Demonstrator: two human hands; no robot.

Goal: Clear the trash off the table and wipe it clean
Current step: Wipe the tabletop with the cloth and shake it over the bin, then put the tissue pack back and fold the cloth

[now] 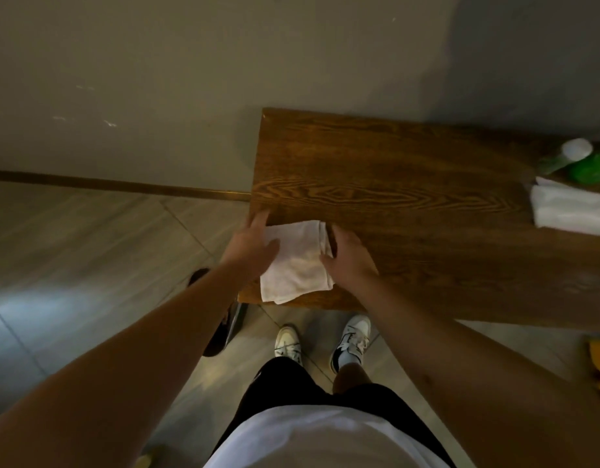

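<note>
Folded white cloth (296,261) at near-left corner of wooden table (410,204), a hand on each side.

Cloth lies flat by the table's near edge. Left hand (254,243) on its left side, fingers straight, thumb lying over the cloth, index tip on the wood. Right hand (347,255) against its right edge, fingers relaxed, thumb on the fabric; neither grips it. Far right: white tissue packet (572,207), green bottle (582,160) with white cap, touching or just beside. Below: sneakers (351,339) on tiled floor (89,265).
</note>
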